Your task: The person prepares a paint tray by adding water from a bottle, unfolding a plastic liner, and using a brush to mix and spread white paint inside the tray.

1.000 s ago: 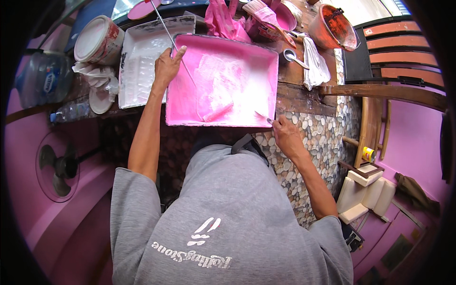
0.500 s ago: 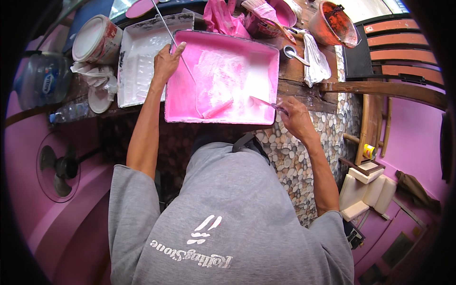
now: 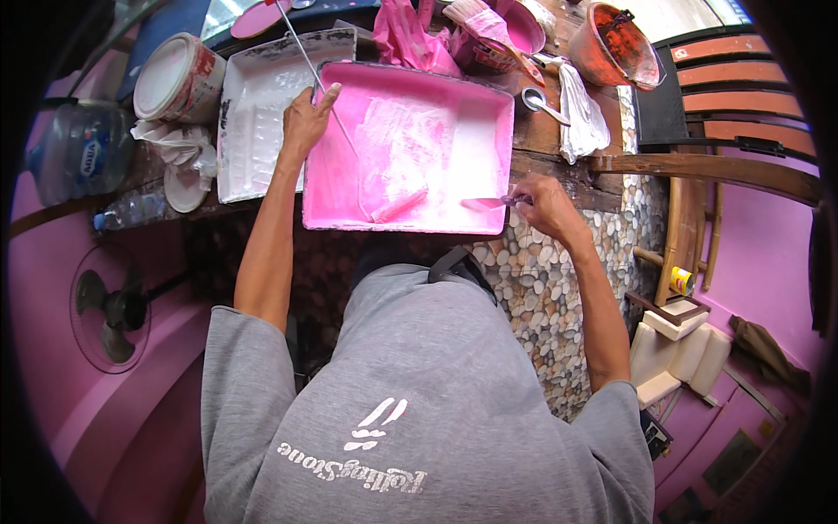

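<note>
A paint tray (image 3: 312, 188) coated in pink paint lies at the table's near edge. My left hand (image 3: 305, 122) is closed on its left rim, thumb over the edge. Inside the tray a pink paint roller (image 3: 400, 204) rests near the front wall, and its long thin rod slants up past my left thumb. Whether my fingers also touch that rod, I cannot tell. My right hand (image 3: 545, 204) grips the handle of a scraper (image 3: 482, 203) at the tray's right wall. Its pink-smeared blade reaches over the wall into the tray's near right corner.
Left of the pink tray stands a white tray (image 3: 236, 157), with a lidded bucket (image 3: 179, 79) beside it. Behind are a pink plastic bag (image 3: 410, 35) and a brush (image 3: 489, 31) on a paint pot. A white cloth (image 3: 583, 122) and an orange-stained bucket (image 3: 611, 44) sit right.
The scraper's blade has swung from slanting up-left to lying nearly level, shifting down a little. My right hand has turned slightly with it. My left hand keeps its place on the rim.
</note>
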Demonstrator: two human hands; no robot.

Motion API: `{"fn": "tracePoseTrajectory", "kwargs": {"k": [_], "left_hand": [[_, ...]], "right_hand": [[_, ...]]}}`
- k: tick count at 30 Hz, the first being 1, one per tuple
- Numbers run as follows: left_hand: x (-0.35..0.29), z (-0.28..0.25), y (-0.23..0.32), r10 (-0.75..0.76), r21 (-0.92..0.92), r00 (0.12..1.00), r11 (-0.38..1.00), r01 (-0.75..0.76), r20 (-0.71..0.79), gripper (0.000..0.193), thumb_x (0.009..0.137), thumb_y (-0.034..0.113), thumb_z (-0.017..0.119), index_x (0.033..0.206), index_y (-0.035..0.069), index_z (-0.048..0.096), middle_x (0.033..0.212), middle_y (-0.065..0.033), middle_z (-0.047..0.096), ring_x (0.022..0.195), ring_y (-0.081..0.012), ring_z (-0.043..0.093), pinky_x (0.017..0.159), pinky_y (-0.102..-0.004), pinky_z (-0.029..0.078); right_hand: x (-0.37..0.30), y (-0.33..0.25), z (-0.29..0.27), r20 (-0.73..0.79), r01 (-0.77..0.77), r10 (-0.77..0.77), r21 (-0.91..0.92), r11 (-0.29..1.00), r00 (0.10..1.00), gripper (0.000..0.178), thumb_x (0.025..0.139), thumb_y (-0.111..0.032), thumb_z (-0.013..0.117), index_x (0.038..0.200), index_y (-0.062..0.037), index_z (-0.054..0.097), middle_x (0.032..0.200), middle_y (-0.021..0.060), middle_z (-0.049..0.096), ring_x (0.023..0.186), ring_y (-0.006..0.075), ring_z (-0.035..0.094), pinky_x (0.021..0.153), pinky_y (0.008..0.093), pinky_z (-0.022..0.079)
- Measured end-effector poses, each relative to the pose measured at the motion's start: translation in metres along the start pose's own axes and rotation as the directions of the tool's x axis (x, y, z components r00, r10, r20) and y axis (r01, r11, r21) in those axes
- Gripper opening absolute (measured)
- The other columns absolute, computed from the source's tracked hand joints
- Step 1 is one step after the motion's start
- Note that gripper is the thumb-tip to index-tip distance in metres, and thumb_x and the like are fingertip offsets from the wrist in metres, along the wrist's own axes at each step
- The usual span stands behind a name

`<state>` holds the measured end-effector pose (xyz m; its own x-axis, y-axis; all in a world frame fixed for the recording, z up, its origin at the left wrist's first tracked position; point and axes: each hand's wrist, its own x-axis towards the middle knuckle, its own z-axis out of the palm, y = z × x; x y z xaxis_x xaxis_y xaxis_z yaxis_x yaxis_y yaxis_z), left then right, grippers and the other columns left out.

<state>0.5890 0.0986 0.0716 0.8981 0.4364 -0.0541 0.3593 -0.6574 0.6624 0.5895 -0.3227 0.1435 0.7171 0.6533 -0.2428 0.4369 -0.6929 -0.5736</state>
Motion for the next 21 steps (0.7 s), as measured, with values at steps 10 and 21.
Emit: {"fn": "tracePoseTrajectory", "kwargs": {"k": [10,21], "left_hand": [[-0.003,-0.005,0.007,-0.016,0.009,0.999,1.0,0.015,0.037,0.072,0.084,0.065,0.052,0.093,-0.005,0.06,0.087,-0.0308,0.062,0.091,-0.0471,0.06,0.08,-0.0488,0.046],[0.0,0.002,-0.001,-0.011,0.004,1.0,1.0,0.011,-0.001,0.071,0.084,0.065,0.052,0.091,-0.005,0.059,0.085,-0.0303,0.062,0.088,-0.0469,0.06,0.077,-0.0489,0.047]], "right_hand": [[0.034,0.013,-0.013,0.111,0.078,-0.076,-0.018,0.997,0.991,0.021,0.067,-0.001,0.058,0.085,0.0035,0.067,0.084,0.0216,0.062,0.079,0.0371,0.061,0.074,0.0418,0.048],[0.045,0.008,-0.009,-0.177,0.015,-0.041,-0.143,0.99,0.983,0.013,0.078,-0.004,0.06,0.087,0.0038,0.064,0.086,0.0206,0.058,0.083,0.0394,0.059,0.075,0.0456,0.047]]}}
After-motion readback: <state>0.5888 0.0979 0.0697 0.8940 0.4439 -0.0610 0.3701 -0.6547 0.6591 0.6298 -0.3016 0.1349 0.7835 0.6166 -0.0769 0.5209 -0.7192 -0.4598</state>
